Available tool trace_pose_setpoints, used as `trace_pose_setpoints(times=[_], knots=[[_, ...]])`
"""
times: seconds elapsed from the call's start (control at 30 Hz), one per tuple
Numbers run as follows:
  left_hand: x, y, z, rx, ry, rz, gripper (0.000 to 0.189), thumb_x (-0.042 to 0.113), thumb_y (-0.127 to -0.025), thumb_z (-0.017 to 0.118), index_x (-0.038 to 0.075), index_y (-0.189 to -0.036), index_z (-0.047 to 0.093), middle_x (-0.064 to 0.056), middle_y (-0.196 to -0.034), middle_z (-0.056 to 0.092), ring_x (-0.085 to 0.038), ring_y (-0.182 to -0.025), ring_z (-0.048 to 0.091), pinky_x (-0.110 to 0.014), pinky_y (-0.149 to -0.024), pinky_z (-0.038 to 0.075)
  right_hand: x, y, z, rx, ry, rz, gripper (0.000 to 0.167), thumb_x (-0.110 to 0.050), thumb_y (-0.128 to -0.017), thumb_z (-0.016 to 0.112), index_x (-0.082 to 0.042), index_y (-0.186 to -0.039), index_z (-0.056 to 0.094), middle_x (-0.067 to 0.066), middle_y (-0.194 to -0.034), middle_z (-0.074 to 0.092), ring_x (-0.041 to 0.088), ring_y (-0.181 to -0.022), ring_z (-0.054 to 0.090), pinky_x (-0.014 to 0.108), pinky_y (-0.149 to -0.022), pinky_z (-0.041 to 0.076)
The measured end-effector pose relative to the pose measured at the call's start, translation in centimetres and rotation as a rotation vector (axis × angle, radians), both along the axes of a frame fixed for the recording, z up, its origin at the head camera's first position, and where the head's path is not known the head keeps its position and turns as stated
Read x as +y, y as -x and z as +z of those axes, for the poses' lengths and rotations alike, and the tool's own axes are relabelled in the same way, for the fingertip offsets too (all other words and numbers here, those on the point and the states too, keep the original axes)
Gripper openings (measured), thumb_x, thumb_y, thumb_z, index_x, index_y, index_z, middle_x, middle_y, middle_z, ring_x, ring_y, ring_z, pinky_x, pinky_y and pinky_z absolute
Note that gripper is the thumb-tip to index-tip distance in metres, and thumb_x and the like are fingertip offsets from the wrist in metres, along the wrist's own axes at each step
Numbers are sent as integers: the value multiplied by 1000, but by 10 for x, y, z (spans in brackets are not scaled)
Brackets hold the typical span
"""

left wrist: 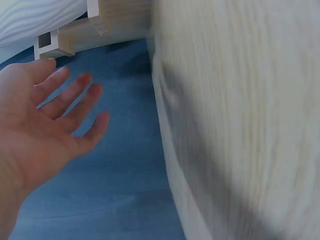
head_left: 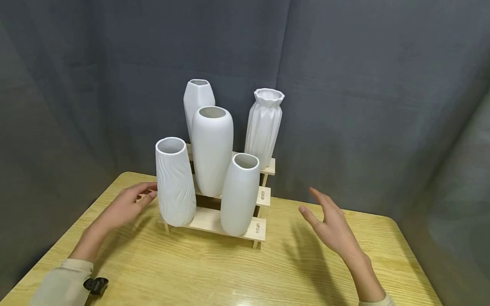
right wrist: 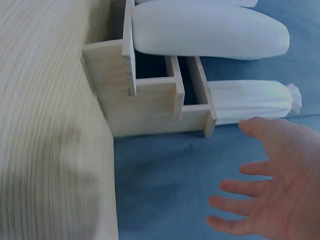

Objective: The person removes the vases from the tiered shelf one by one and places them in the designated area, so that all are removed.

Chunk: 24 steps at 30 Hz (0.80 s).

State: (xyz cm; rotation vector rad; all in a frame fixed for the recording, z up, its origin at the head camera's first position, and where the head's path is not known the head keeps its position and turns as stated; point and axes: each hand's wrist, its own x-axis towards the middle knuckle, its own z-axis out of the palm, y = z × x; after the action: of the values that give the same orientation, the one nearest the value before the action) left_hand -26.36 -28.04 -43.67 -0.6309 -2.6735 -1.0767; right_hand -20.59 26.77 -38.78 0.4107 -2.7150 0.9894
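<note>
Several white vases stand upright on a stepped wooden stand (head_left: 208,219). My left hand (head_left: 128,204) is just left of the wavy-textured vase (head_left: 176,191) on the lowest step; touching or apart, I cannot tell. In the left wrist view that hand (left wrist: 55,115) has its fingers spread and holds nothing. A smooth vase (head_left: 239,197) shares the lowest step. To the right of the stand, my right hand (head_left: 333,225) hovers above the table, fingers extended, with nothing in it. The right wrist view shows this hand (right wrist: 275,185) apart from the stand.
A tall rounded vase (head_left: 212,153) occupies the middle step. On the top step are a faceted vase (head_left: 197,100) and a pleated vase with a flared rim (head_left: 264,127). Beneath everything is a wooden table (head_left: 183,272), with a grey curtain (head_left: 356,106) behind it.
</note>
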Motion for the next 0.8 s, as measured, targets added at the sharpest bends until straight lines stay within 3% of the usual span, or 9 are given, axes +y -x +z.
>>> trace_pose_setpoints(times=[0.13, 0.4, 0.57, 0.67, 0.8], knots=[[0, -2, -3, -107, -98, -27, 39, 23, -107, 55, 0, -139, 59, -18, -131, 63, -38, -114, 61, -54, -87, 52, -12, 5, -4, 54, 87, 29, 65, -43, -103, 60, -4, -153, 43, 16, -149, 47, 37, -133, 47, 58, -101, 42], [4, -12, -7, -431, -360, -56, 41, 13, -104, 60, -5, -141, 53, -21, -126, 60, -39, -109, 61, -49, -84, 56, -49, 9, -2, 170, 249, 38, 44, -36, -104, 60, -7, -137, 62, 6, -129, 65, 24, -115, 62, 47, -93, 52], [5, -18, -9, -473, -420, -22, 41, 9, -103, 59, -8, -140, 52, -22, -125, 59, -36, -108, 62, -46, -85, 56, -75, 11, 2, 200, 301, 34, 41, -39, -105, 58, -9, -133, 66, 4, -123, 68, 17, -108, 65, 41, -91, 53], [6, -19, -13, -489, -451, 8, 40, 8, -103, 57, -9, -139, 51, -21, -124, 59, -33, -106, 63, -43, -85, 56, -88, 10, 6, 182, 326, 58, 41, -40, -105, 56, -12, -135, 64, 5, -124, 68, 18, -111, 64, 44, -91, 53], [8, -21, -18, -564, -531, 56, 40, 12, -104, 57, -9, -138, 50, -17, -124, 62, -31, -106, 63, -41, -86, 56, -103, 6, 11, 133, 358, 100, 43, -39, -106, 56, -14, -140, 59, 3, -131, 63, 20, -118, 60, 48, -93, 52]])
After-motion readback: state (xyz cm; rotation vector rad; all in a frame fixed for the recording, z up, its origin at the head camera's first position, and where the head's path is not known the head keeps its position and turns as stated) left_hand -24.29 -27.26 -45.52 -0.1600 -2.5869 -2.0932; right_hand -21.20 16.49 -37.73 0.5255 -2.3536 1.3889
